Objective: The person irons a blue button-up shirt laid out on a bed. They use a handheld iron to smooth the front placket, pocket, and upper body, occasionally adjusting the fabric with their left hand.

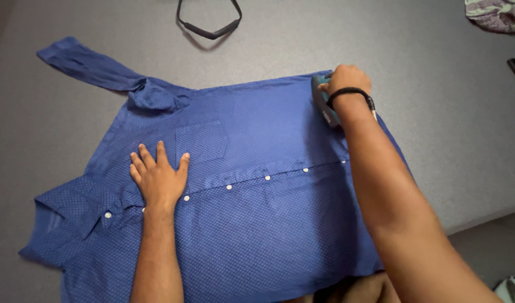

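Left hand (pixel 158 180) lies flat and open on a blue shirt (pixel 257 224) while the right hand (pixel 347 78) grips an iron (pixel 323 104) at its far edge; lingering there could scorch the cloth.

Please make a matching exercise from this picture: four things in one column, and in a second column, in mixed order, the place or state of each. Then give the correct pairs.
Things:
1. left hand
2. right hand
3. black strap
4. patterned cloth

Places or states:
A. lies in the far right corner of the grey table
B. lies on the table beyond the blue shirt, not touching it
C. rests flat, fingers spread, on the shirt beside its chest pocket
D. grips a teal iron at the far edge of the shirt

Pairs: 1-C, 2-D, 3-B, 4-A
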